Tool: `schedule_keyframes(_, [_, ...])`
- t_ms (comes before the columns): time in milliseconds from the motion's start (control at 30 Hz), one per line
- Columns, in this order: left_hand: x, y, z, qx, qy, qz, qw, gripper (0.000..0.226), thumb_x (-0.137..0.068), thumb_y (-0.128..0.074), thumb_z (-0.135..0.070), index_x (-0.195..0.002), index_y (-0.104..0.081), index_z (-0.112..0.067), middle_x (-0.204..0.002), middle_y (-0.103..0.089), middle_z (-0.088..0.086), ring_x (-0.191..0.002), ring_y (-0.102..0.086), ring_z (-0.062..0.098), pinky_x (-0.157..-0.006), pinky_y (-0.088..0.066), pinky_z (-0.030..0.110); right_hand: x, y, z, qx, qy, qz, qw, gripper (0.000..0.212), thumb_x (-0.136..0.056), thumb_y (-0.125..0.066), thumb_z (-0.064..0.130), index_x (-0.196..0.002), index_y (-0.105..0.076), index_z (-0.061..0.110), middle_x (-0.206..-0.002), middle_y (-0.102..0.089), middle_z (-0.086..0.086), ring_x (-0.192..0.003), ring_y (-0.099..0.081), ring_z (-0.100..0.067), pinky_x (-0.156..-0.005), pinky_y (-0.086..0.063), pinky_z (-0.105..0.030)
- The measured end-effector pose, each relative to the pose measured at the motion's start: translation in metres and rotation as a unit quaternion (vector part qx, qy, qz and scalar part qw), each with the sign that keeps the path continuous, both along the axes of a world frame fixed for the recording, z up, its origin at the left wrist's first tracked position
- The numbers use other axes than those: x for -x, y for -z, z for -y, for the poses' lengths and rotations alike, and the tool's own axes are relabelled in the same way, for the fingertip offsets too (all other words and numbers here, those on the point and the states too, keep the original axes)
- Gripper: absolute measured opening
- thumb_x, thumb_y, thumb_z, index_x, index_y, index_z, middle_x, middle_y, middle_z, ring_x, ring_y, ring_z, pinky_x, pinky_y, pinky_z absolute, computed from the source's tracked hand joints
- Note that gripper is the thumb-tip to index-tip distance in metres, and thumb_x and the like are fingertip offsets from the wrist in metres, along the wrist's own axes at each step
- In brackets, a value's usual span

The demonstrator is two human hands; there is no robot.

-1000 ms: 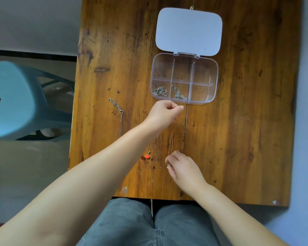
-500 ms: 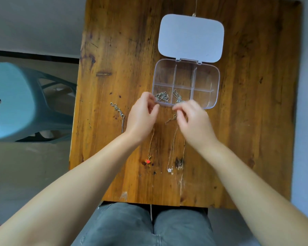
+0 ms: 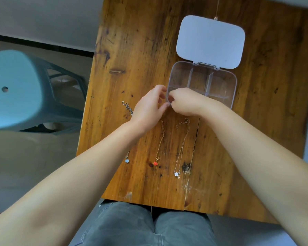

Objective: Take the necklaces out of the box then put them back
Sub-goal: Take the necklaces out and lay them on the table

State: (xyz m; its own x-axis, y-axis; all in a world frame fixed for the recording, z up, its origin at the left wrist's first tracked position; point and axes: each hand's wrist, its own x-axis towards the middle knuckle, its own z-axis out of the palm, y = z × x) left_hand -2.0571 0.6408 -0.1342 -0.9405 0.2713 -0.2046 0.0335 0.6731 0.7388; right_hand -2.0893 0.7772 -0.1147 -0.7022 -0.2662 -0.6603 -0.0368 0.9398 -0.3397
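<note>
The clear compartment box lies on the wooden table with its white lid flipped open behind it. My right hand is over the box's near-left compartments, fingers curled down into them; what they hold is hidden. My left hand sits just left of the box's near corner, fingers loosely curved toward my right fingertips. Three necklaces lie stretched out on the table: a red-pendant one, a white-flower one, and a pale-blue one partly under my left forearm.
A light blue plastic stool stands on the floor left of the table. The table's near edge is right above my knees. A thin chain end shows past the lid at the far edge.
My right hand has moved left and forward onto the box's near-left compartments, covering the silver chains seen there before. My left hand stayed by the box's corner.
</note>
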Motion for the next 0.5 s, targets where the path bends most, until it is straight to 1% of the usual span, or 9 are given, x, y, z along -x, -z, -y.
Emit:
schedule_keyframes(67, [0.0, 0.0, 0.0, 0.005, 0.003, 0.002, 1.0, 0.036, -0.087, -0.062, -0.021, -0.119, -0.046, -0.017, -0.105, -0.06, -0.001, -0.092, -0.058, 0.015, -0.079, -0.054, 0.041, 0.001, -0.006, -0.007, 0.04, 0.015, 0.003, 0.999, 0.027, -0.091, -0.05, 0.015, -0.117, -0.061, 0.013, -0.106, -0.062, -0.004, -0.088, -0.055, -0.017, -0.071, -0.042, -0.026])
schedule_keyframes(133, [0.001, 0.0, 0.0, 0.007, 0.005, 0.001, 1.0, 0.038, -0.087, -0.062, -0.021, -0.12, -0.046, -0.016, -0.108, -0.06, 0.001, -0.096, -0.057, 0.017, -0.081, -0.053, 0.042, -0.002, -0.013, -0.014, 0.079, 0.032, -0.018, 0.996, 0.025, -0.09, -0.056, 0.016, -0.114, -0.063, 0.016, -0.105, -0.062, -0.001, -0.089, -0.055, -0.013, -0.073, -0.041, -0.024])
schedule_keyframes(233, [0.0, -0.003, -0.003, 0.015, 0.035, -0.031, 0.999, 0.047, -0.086, -0.06, -0.017, -0.13, -0.044, -0.013, -0.133, -0.05, 0.007, -0.123, -0.045, 0.02, -0.099, -0.044, 0.039, -0.017, -0.022, -0.023, 0.13, 0.096, -0.072, 0.984, 0.015, -0.089, -0.059, 0.016, -0.103, -0.066, 0.019, -0.096, -0.062, 0.005, -0.084, -0.056, -0.009, -0.073, -0.044, -0.021])
schedule_keyframes(300, [-0.004, -0.01, -0.009, -0.005, 0.079, -0.038, 0.996, 0.045, -0.087, -0.059, -0.017, -0.13, -0.047, -0.014, -0.146, -0.038, 0.008, -0.137, -0.029, 0.02, -0.109, -0.03, 0.034, -0.028, -0.033, -0.031, 0.212, 0.178, -0.087, 0.957, 0.012, -0.088, -0.061, 0.016, -0.097, -0.068, 0.02, -0.088, -0.065, 0.007, -0.079, -0.06, -0.006, -0.072, -0.049, -0.019])
schedule_keyframes(333, [-0.006, -0.015, -0.013, -0.025, 0.098, -0.028, 0.995, 0.037, -0.088, -0.058, -0.018, -0.125, -0.053, -0.015, -0.148, -0.037, 0.006, -0.139, -0.026, 0.018, -0.111, -0.025, 0.032, -0.033, -0.04, -0.036, 0.272, 0.229, -0.08, 0.931, 0.01, -0.088, -0.062, 0.016, -0.094, -0.069, 0.02, -0.084, -0.067, 0.007, -0.076, -0.063, -0.005, -0.069, -0.051, -0.017])
schedule_keyframes(367, [-0.009, -0.02, -0.017, -0.048, 0.109, -0.013, 0.993, 0.027, -0.09, -0.058, -0.019, -0.116, -0.06, -0.014, -0.145, -0.041, 0.005, -0.138, -0.028, 0.015, -0.11, -0.025, 0.032, -0.038, -0.048, -0.044, 0.332, 0.278, -0.072, 0.898, 0.009, -0.088, -0.063, 0.016, -0.092, -0.069, 0.02, -0.081, -0.068, 0.006, -0.074, -0.065, -0.004, -0.065, -0.052, -0.016])
schedule_keyframes(400, [-0.012, -0.024, -0.021, -0.067, 0.114, 0.0, 0.991, 0.018, -0.091, -0.057, -0.02, -0.105, -0.065, -0.013, -0.137, -0.05, 0.004, -0.131, -0.036, 0.013, -0.108, -0.03, 0.031, -0.044, -0.055, -0.052, 0.381, 0.318, -0.07, 0.865, 0.009, -0.087, -0.064, 0.015, -0.091, -0.07, 0.021, -0.079, -0.07, 0.006, -0.073, -0.066, -0.005, -0.062, -0.052, -0.016])
schedule_keyframes(467, [-0.017, -0.032, -0.027, -0.082, 0.11, 0.011, 0.991, 0.017, -0.093, -0.054, -0.021, -0.09, -0.067, -0.011, -0.107, -0.066, 0.002, -0.103, -0.056, 0.01, -0.089, -0.044, 0.029, -0.057, -0.064, -0.073, 0.439, 0.383, -0.084, 0.809, 0.011, -0.086, -0.065, 0.016, -0.088, -0.071, 0.025, -0.079, -0.072, 0.007, -0.075, -0.067, -0.007, -0.061, -0.052, -0.017])
schedule_keyframes(500, [-0.02, -0.035, -0.03, -0.087, 0.107, 0.017, 0.99, 0.019, -0.094, -0.053, -0.022, -0.087, -0.066, -0.012, -0.092, -0.068, 0.0, -0.088, -0.058, 0.009, -0.078, -0.047, 0.027, -0.065, -0.066, -0.084, 0.453, 0.413, -0.096, 0.784, 0.011, -0.085, -0.065, 0.017, -0.087, -0.071, 0.027, -0.08, -0.072, 0.006, -0.075, -0.067, -0.008, -0.06, -0.051, -0.018])
